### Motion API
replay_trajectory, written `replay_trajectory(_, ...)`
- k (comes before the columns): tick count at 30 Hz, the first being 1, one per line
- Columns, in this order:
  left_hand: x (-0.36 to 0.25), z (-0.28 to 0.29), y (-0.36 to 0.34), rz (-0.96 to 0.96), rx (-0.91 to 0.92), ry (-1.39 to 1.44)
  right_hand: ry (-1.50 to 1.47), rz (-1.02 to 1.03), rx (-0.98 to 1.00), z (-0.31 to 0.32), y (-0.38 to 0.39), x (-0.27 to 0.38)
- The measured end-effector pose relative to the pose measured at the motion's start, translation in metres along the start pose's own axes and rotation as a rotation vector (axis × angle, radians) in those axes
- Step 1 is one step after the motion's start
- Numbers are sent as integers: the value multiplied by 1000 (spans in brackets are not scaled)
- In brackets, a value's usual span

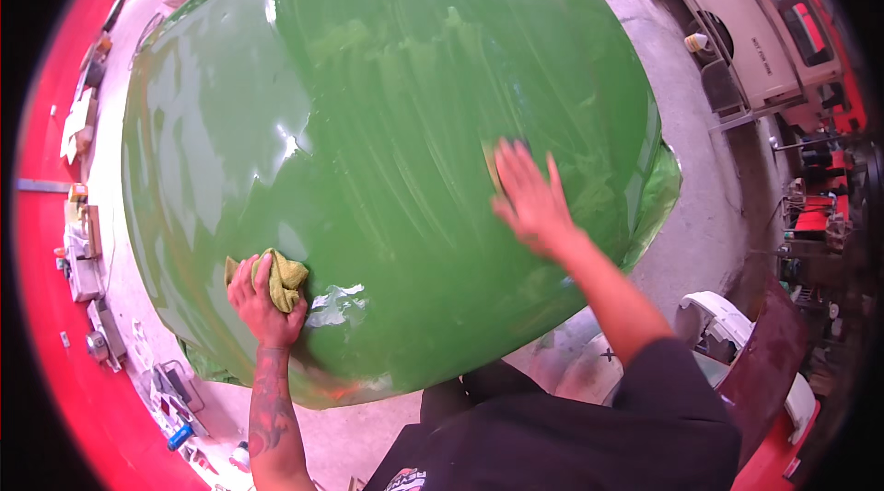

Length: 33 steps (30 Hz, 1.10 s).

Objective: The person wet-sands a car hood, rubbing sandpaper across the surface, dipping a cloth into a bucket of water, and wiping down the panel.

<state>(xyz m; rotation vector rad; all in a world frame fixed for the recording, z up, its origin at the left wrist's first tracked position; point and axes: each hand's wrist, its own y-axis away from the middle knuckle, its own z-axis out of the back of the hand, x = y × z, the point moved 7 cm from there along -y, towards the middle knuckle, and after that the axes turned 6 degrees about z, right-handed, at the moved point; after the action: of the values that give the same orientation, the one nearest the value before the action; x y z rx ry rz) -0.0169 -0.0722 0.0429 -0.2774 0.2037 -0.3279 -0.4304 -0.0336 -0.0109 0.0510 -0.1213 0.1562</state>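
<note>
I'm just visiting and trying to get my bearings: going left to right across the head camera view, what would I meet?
Red wall → cluttered tools on the floor → left hand gripping a yellow-green cloth → glossy green car body panel → right hand flat on a sanding pad → beige machine.

My left hand [265, 296] is closed in a loose fist, fingers curled over and knuckles up, the thumb tucked along the near side. Its wrist is straight, and my tattooed left forearm runs almost straight up from the lower edge to meet it. My right hand [527, 196] is stretched far forward, palm down and flat, the fingers [516, 162] long and slightly spread, pointing away from me. The right wrist bends a little, and that arm reaches out nearly straight from my shoulder, bare from the short dark sleeve down. The two hands are well apart.
</note>
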Motion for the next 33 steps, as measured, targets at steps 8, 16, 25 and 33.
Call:
replay_trajectory(8,-2,1,1,-4,5,5,-14,-17,59,8,-11,-39)
replay_trajectory(16,2,-9,2,-4,20,-14,-90,-210,-86,8,-146,-95)
replay_trajectory(25,-4,1,-1,2,51,-16,-91,-114,88,-12,94,-23)
replay_trajectory(33,-6,-7,-3,-13,23,7,-89,-374,-78,26,-146,-155)
